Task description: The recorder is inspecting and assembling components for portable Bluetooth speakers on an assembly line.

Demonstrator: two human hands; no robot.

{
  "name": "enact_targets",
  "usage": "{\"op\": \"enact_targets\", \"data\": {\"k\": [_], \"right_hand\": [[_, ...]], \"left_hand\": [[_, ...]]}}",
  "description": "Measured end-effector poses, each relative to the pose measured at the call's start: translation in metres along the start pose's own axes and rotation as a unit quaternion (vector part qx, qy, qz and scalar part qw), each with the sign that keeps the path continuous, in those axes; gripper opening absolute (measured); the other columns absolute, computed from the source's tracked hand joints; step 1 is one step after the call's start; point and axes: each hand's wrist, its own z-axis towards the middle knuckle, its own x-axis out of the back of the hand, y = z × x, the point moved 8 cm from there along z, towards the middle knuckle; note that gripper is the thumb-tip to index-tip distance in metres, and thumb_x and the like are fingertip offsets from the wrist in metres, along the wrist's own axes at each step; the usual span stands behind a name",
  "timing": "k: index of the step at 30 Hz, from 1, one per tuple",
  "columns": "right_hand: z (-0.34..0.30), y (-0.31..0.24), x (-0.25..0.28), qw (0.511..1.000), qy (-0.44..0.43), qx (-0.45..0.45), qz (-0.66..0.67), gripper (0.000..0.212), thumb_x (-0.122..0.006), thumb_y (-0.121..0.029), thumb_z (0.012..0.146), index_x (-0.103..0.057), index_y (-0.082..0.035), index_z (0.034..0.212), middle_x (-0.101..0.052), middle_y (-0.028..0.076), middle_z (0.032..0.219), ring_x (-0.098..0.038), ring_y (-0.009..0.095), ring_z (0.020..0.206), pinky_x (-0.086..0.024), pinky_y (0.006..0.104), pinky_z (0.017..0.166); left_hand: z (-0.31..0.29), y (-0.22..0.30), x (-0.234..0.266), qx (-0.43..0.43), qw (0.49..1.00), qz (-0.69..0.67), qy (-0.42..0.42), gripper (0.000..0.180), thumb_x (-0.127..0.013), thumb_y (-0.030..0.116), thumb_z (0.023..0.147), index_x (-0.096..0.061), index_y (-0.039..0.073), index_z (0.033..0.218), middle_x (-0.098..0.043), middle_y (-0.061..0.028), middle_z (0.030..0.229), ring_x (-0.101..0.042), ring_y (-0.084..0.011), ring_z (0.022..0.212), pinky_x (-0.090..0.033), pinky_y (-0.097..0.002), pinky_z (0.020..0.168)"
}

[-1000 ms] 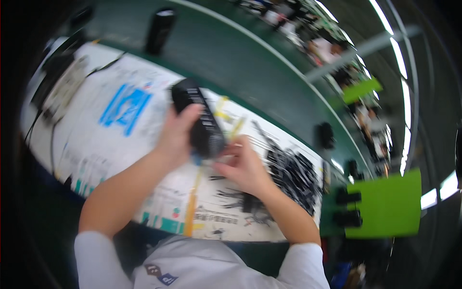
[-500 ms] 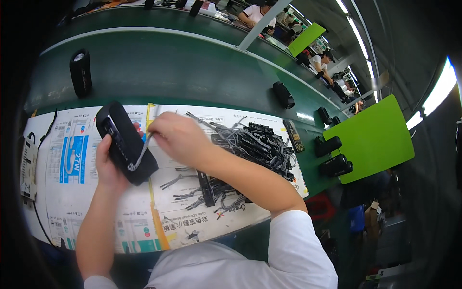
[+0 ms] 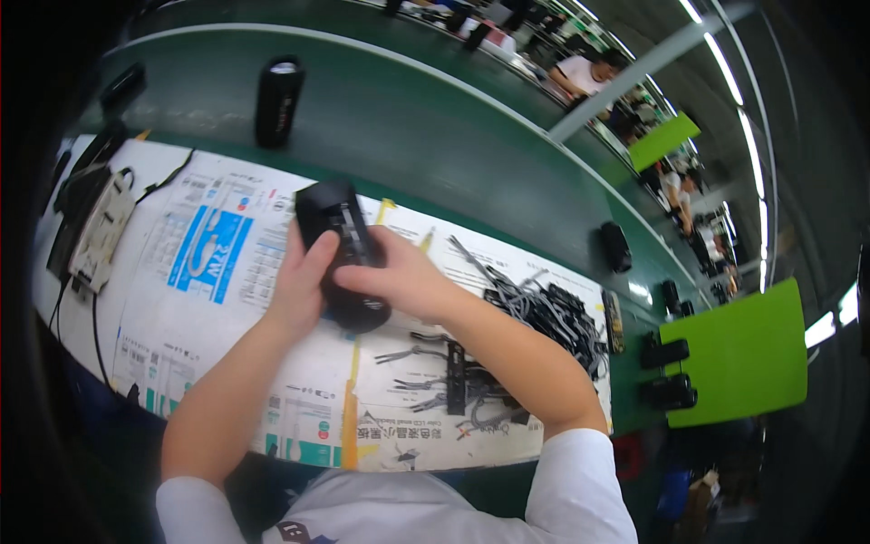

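Note:
A black cylindrical speaker (image 3: 328,204) stands tilted between my two hands over the paper-covered board. My left hand (image 3: 304,272) wraps its left side, thumb laid across the front. From the right, my right hand (image 3: 403,276) closes on the same speaker with its thumb pressed on the front face; its other fingers are partly hidden behind it. No cord can be made out on the speaker, which is slightly blurred. Right of my hands lies a tangled pile of grey braided cords with black strips (image 3: 553,317). A single black strip (image 3: 455,376) lies nearer me among several cord ends.
Behind the board runs a green conveyor belt (image 3: 408,118) carrying an upright speaker (image 3: 279,104) and a lying one (image 3: 614,247). More speakers (image 3: 669,392) sit right by a green panel (image 3: 743,354). A white device with cables (image 3: 101,231) is left. Co-workers (image 3: 580,77) sit beyond.
My right hand has gone from pulling a grey braided cord at the speaker to gripping the speaker itself. The view has shifted, and speakers on the belt appear farther right.

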Motion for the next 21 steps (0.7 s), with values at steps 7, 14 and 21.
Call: {"op": "enact_targets", "data": {"k": [7, 14, 21], "right_hand": [[0.050, -0.001, 0.059, 0.999, 0.043, 0.002, 0.013, 0.077, -0.073, -0.028, 0.069, -0.039, 0.013, 0.125, -0.058, 0.019, 0.107, -0.059, 0.022, 0.093, -0.048, 0.0311, 0.079], [0.117, 0.034, 0.192, 0.976, 0.205, -0.080, 0.003, 0.050, -0.070, -0.029, 0.073, -0.058, 0.008, 0.103, -0.064, 0.013, 0.088, -0.063, 0.020, 0.073, -0.049, 0.0317, 0.068], [0.109, 0.064, 0.269, 0.891, 0.325, -0.211, -0.237, 0.052, -0.072, -0.036, 0.069, -0.062, 0.008, 0.094, -0.064, 0.015, 0.087, -0.063, 0.023, 0.071, -0.048, 0.0313, 0.066]], "left_hand": [[0.017, 0.011, 0.024, -0.061, 0.969, 0.236, 0.048, 0.051, -0.048, 0.024, 0.093, -0.027, 0.005, 0.135, -0.047, -0.0191, 0.125, -0.047, -0.0206, 0.113, -0.036, -0.0314, 0.096], [0.018, 0.002, 0.021, -0.003, 0.970, 0.241, 0.031, 0.042, -0.053, 0.020, 0.089, -0.039, 0.007, 0.127, -0.049, -0.0175, 0.125, -0.050, -0.0241, 0.113, -0.040, -0.0341, 0.095], [0.016, 0.001, 0.018, -0.023, 0.955, 0.295, 0.004, 0.036, -0.057, 0.016, 0.085, -0.049, 0.005, 0.118, -0.060, -0.0111, 0.105, -0.055, -0.0225, 0.103, -0.044, -0.0323, 0.087]]}}
